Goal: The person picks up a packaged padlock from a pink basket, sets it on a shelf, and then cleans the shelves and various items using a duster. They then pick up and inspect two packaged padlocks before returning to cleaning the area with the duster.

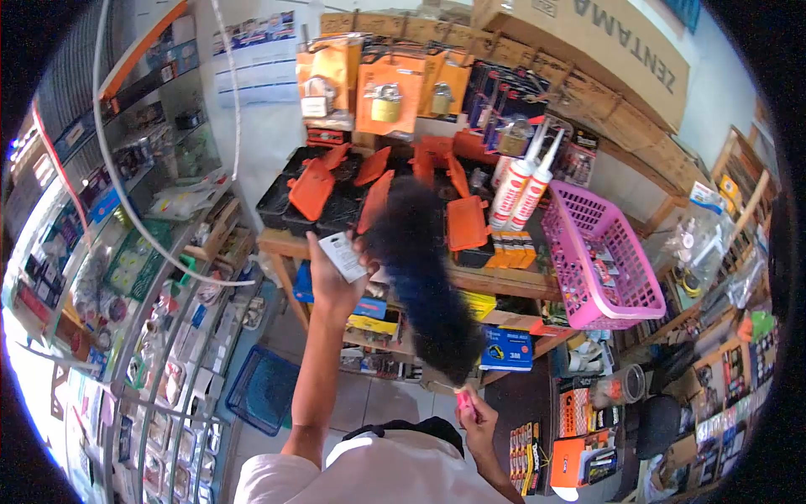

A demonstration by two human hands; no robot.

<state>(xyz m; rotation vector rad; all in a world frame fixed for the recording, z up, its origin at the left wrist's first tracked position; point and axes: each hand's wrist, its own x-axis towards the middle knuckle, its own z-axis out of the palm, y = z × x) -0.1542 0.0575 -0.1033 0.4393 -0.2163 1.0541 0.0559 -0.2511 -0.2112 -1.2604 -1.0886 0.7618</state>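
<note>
My left hand (pixel 334 284) is closed on a small white card-like packet (pixel 342 255), raised in front of the wooden shelf's edge. In my right hand (pixel 478 422), low and near my body, is the pink handle of a fluffy black duster (pixel 424 281). Its dark head reaches up and forward, close to the left hand, and covers part of the shelf behind. Black compartment boxes with orange lids (pixel 311 189) sit on that shelf, several lids standing up. What lies inside the compartments is hard to make out.
Padlocks in orange packs (pixel 386 101) hang above the boxes. To their right stand white sealant tubes (pixel 522 189) and a pink plastic basket (pixel 625 311). A blue basket (pixel 262 391) is on the floor at left, beside glass shelving (pixel 159 361). An orange box (pixel 579 460) lies lower right.
</note>
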